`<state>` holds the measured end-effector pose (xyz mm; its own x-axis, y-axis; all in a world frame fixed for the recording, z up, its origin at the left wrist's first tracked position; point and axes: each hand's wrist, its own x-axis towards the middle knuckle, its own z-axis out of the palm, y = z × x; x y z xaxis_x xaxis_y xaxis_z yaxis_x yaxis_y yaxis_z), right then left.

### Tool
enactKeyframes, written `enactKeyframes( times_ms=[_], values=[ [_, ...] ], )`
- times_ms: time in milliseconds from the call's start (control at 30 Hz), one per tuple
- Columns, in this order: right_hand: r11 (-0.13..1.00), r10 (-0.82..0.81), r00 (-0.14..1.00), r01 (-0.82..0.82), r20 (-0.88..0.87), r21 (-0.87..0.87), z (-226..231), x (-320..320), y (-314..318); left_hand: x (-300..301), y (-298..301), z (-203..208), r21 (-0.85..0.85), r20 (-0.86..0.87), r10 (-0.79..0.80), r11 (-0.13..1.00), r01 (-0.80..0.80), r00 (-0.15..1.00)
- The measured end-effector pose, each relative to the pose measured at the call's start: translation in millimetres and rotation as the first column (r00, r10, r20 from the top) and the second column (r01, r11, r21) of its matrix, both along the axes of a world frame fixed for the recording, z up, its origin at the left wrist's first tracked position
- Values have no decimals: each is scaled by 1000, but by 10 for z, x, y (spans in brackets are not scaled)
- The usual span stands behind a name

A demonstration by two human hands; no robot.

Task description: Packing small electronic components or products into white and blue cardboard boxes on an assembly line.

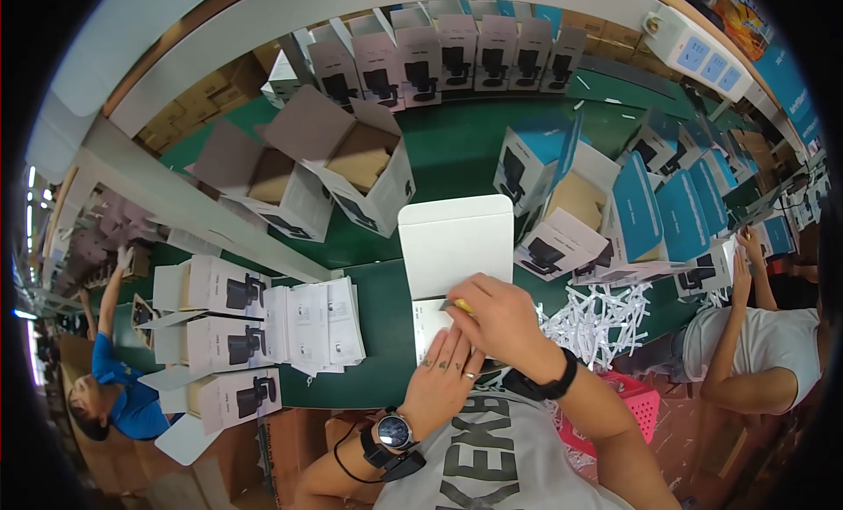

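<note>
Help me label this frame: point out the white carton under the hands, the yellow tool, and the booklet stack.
white carton (456, 238), head view, on its open lid flap.
yellow tool (463, 306), head view, on its tip past the right hand's fingers.
booklet stack (316, 325), head view, on the top booklet.

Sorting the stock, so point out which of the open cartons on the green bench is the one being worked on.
The plain white carton at the bench's near edge: both hands rest on it, left hand flat, right hand holding a yellow tool. The others are printed and untouched.

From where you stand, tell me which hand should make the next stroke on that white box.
Right. The right hand already grips a yellow tool with its tip on the white box. The left hand lies flat, fingers spread, on the box's near end, steadying it, so it is probably best left there.
</note>
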<state>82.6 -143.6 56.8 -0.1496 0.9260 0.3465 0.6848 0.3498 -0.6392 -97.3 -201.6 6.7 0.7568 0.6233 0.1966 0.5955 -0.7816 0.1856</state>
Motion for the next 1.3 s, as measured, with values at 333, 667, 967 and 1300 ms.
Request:
enactKeyframes(
  times_ms=[333, 667, 967, 1300],
  values=[
    [992, 117, 990, -120, 81, 39, -222, -312, 190, -114, -3, -104, -27, 122, -11, 1000, 14, 993],
    [980, 201, 978, -200, 53, -18, -118, -429, 167, -131, -4, -129, -31, 152, -13, 999, 18, 988],
    [994, -49, 924, 9, -379, -106, -111, 65, -104, -98, -12, 125, -4, 44, 56, 998, -56, 997],
    [969, -145, 987, 154, 63, -193, -114, 757, -216, -209, 234, 145, -35, 108, -129, 990, 134, 986]
  ],
)
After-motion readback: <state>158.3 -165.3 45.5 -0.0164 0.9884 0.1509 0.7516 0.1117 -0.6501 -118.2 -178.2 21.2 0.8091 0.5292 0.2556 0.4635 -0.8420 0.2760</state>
